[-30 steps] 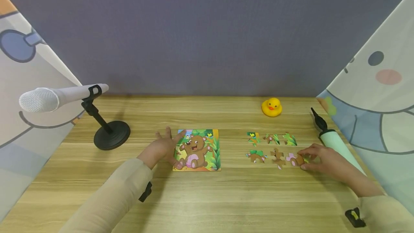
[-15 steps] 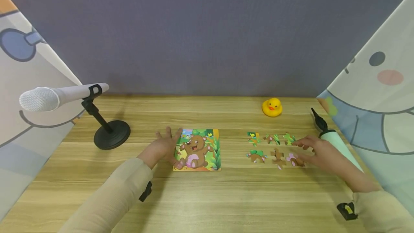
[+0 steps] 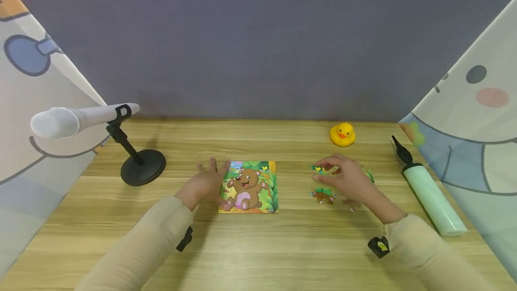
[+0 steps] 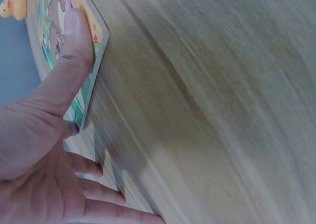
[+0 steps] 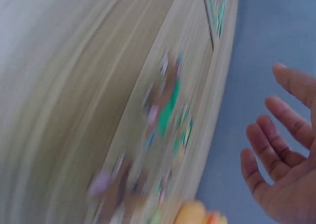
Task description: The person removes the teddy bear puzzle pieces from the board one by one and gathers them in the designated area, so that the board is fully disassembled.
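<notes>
Left hand (image 3: 205,182) lies low at centre-left, palm down, fingers straight and spread, thumb (image 4: 69,61) extended and pressing flat; the forearm in a beige sleeve runs back to the near left. Right hand (image 3: 345,178) is raised at centre-right, fingers (image 5: 269,152) loosely bent and apart, nothing seen gripped. Right forearm, also beige-sleeved, angles back to the near right.
</notes>
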`<action>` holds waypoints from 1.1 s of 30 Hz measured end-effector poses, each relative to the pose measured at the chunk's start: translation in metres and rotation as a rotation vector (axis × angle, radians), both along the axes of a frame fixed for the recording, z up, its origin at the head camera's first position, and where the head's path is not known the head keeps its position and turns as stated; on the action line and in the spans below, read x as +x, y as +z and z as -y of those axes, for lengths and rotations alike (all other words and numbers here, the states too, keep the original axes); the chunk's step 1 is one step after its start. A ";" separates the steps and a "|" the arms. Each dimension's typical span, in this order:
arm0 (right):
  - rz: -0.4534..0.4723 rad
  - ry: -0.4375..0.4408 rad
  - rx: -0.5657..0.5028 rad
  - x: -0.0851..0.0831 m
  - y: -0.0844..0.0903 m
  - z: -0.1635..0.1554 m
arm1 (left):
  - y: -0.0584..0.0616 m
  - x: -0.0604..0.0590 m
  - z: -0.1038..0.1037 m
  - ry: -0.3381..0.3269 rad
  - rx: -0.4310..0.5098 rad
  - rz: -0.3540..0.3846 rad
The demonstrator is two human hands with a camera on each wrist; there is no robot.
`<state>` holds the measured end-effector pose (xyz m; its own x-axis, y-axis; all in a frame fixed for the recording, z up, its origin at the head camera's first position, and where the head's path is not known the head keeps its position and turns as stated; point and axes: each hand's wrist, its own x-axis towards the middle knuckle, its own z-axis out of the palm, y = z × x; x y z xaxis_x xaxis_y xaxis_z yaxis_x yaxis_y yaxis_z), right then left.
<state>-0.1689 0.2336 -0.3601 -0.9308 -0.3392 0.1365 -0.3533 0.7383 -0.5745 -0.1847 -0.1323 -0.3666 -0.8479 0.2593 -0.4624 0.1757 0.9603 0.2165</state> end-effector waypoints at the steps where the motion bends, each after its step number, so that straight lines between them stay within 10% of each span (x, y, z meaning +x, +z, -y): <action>1: 0.010 0.001 -0.016 -0.002 -0.001 0.007 | 0.000 0.000 0.000 -0.002 0.002 -0.001; 33: 0.207 0.118 0.121 -0.042 -0.022 0.181 | -0.003 -0.003 -0.001 -0.003 -0.013 0.004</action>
